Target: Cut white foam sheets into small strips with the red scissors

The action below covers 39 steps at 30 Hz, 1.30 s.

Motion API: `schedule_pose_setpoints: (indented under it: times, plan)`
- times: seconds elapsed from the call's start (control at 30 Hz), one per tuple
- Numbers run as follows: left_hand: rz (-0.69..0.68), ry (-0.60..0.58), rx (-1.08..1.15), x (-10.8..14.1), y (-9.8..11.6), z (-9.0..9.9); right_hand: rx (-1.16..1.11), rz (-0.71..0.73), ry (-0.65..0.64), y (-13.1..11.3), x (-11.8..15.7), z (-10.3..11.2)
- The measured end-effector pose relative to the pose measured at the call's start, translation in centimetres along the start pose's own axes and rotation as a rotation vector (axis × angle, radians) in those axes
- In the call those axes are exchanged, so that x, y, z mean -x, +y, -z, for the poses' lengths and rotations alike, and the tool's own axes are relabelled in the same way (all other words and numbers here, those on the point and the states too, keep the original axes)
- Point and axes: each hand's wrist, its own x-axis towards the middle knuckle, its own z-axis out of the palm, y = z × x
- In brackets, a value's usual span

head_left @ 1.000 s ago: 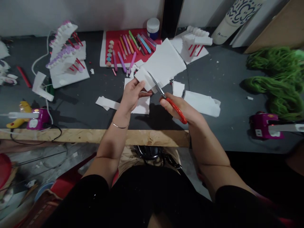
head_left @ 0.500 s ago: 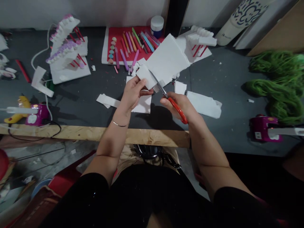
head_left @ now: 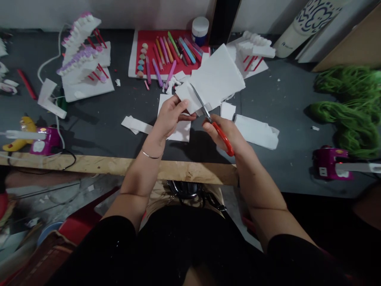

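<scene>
The left hand (head_left: 168,117) pinches a white piece (head_left: 188,96), probably to keep it steady; the right hand (head_left: 231,130) has its grip around red-handled scissors (head_left: 221,136), blades beside the piece.

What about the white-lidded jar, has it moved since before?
No: the jar stays by the back right corner of the red sheet; only the view shifted.

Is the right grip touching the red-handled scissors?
Touching. The head view shows the right grip wrapped around the handles of the red-handled scissors, with no gap between skin and handle.
</scene>
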Motion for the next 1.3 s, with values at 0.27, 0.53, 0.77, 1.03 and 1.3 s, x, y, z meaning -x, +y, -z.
schedule_pose_setpoints:
  times: [0.27, 0.53, 0.77, 1.03, 1.3]
  plan:
    - [-0.003, 0.000, 0.001, 0.09, 0.36, 0.04, 0.019, 0.019, 0.051, -0.10, -0.10, -0.23]
    - [0.007, -0.039, 0.004, 0.30, 0.16, -0.37, 0.033, -0.005, 0.041, -0.36, -0.05, -0.30]
    - [0.012, -0.054, 0.017, 0.23, 0.18, -0.41, 0.048, -0.007, 0.100, -0.21, -0.14, -0.33]
    - [0.020, -0.003, 0.033, 0.21, -0.02, -0.54, 0.017, -0.012, 0.116, -0.08, -0.25, -0.45]
    - [0.035, 0.002, 0.024, 0.18, 0.27, -0.64, -0.049, -0.017, 0.116, 0.17, -0.46, -0.63]
